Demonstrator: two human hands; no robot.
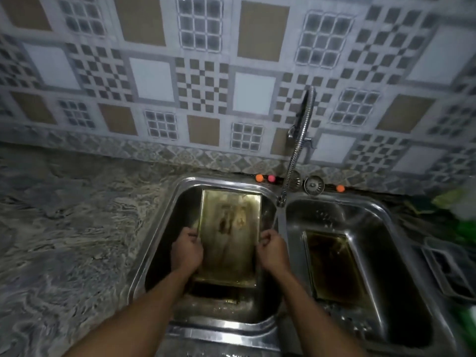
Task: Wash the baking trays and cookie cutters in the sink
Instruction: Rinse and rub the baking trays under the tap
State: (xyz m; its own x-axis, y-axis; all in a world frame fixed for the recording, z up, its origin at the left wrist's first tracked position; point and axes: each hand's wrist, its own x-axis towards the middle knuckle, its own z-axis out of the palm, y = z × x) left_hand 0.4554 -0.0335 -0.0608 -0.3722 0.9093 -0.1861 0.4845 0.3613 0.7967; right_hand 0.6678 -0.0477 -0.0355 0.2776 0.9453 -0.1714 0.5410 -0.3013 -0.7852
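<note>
A rectangular, stained golden baking tray (229,235) is held over the left basin of a steel double sink (279,228). My left hand (187,249) grips its left long edge and my right hand (274,249) grips its right long edge, fingers curled round the rim. Another tray edge (219,295) shows dimly under it at the basin bottom. A second, darker baking tray (333,264) lies flat in the right basin. No cookie cutters are visible.
A flexible metal tap (298,140) rises from the divider at the back of the sink. Small orange and pink balls (265,178) and a drain strainer (313,185) sit on the back ledge. Marbled counter (72,228) lies left; a rack (448,269) and green items right.
</note>
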